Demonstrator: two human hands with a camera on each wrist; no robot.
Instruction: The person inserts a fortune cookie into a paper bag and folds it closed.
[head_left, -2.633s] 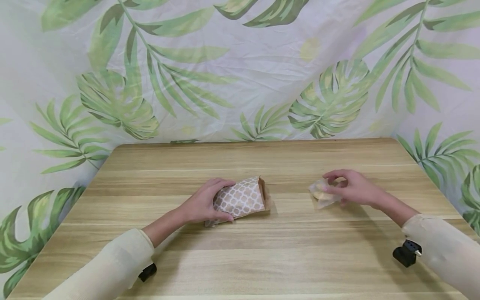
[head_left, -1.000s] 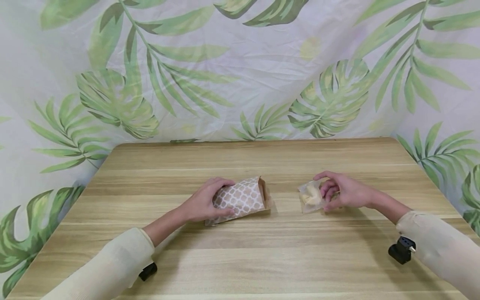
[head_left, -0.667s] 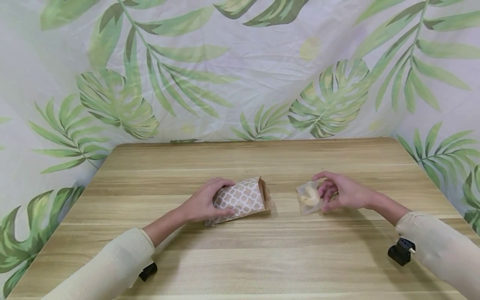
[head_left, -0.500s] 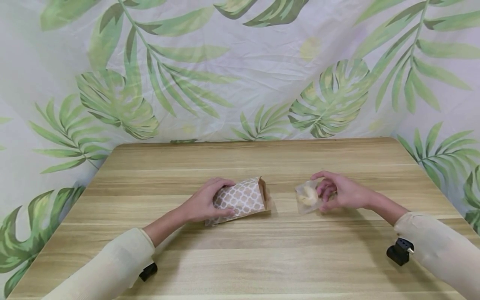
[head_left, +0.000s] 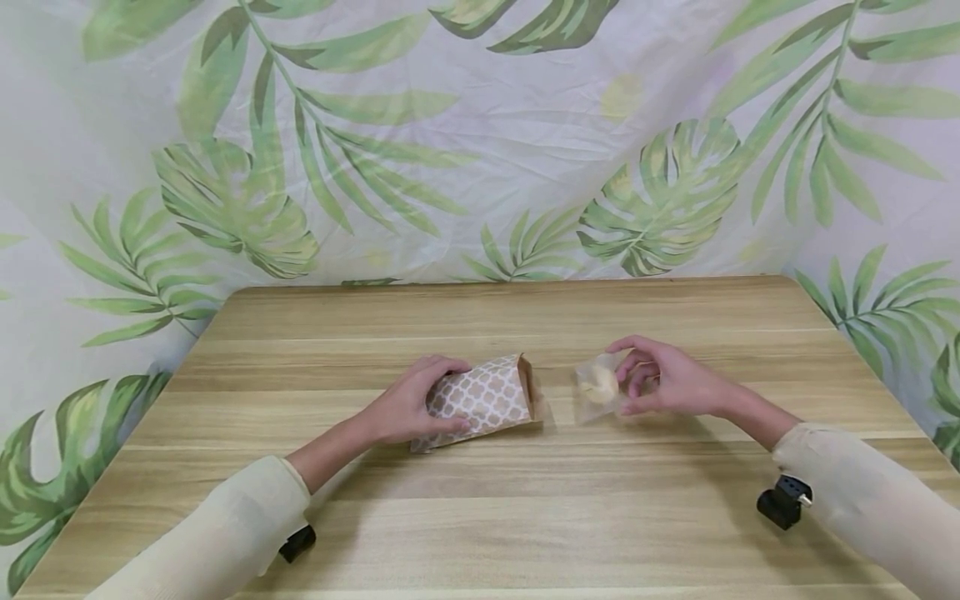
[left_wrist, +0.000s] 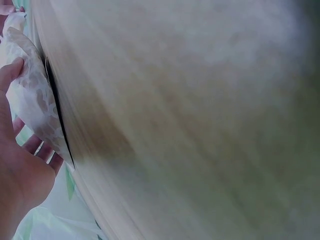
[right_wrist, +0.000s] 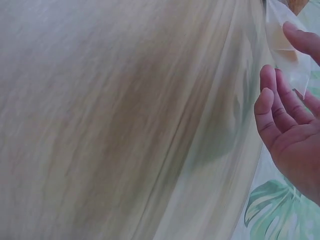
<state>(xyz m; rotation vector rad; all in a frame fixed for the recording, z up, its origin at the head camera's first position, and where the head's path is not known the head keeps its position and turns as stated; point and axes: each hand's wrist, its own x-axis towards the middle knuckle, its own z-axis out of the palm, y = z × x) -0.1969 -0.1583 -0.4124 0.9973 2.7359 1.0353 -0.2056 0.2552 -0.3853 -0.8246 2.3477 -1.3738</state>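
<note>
A brown paper bag (head_left: 483, 396) with a white quatrefoil print lies on its side in the head view, its mouth open toward the right. My left hand (head_left: 405, 410) grips its closed end, thumb on the near side and fingers on the far side. In the left wrist view, that thumb presses the printed paper (left_wrist: 35, 102). To the right of the bag's mouth, my right hand (head_left: 671, 382) pinches a small clear wrapper by its edges. Inside shows a pale yellow folded piece that looks like a fortune cookie (head_left: 600, 387). The right wrist view shows the wrapper (right_wrist: 286, 55) near the thumb.
Both hands work over a wooden table (head_left: 480, 533) with light grain. A white cloth printed with green leaves (head_left: 480, 150) hangs behind its far edge. Black wrist cameras (head_left: 783, 502) sit under both cream sleeves.
My right hand has carried the wrapped fortune cookie leftward, closer to the bag's mouth, and its fingers have shifted to the wrapper's right edge. The left hand and the bag have stayed nearly still.
</note>
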